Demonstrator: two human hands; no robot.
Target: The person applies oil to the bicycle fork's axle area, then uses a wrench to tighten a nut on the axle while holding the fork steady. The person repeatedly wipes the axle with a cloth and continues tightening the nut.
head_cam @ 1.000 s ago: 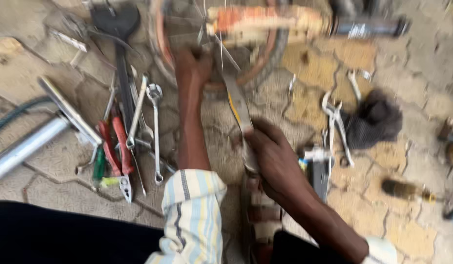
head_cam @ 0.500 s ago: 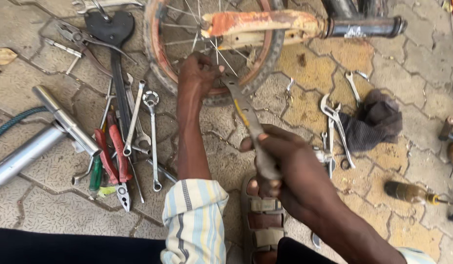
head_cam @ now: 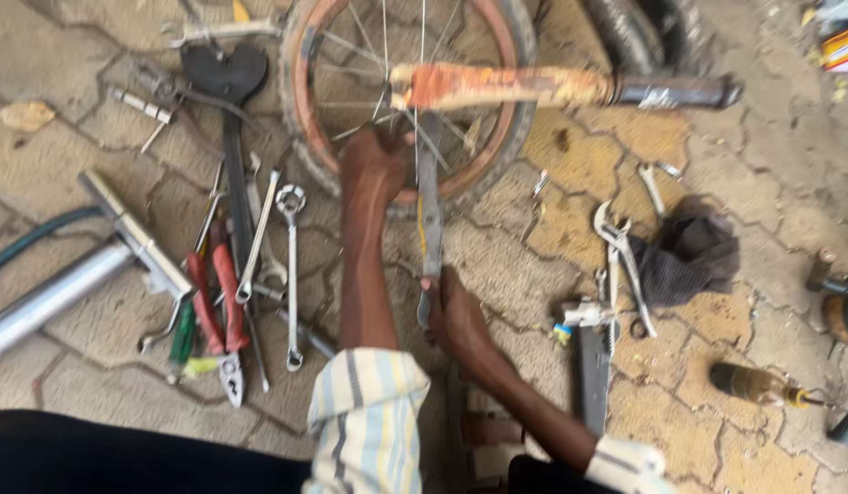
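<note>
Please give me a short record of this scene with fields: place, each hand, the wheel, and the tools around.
place: paved ground of interlocking stones, seen from above
left hand: left hand grips the rim of the small bicycle wheel
right hand: right hand holds the long flat tool, which points up into the spokes
wheel: rusty, with a rusty orange bar across it
left of the arms: red-handled pliers, spanners, a metal pump
right of the arms: dark rag, small bottle
</note>
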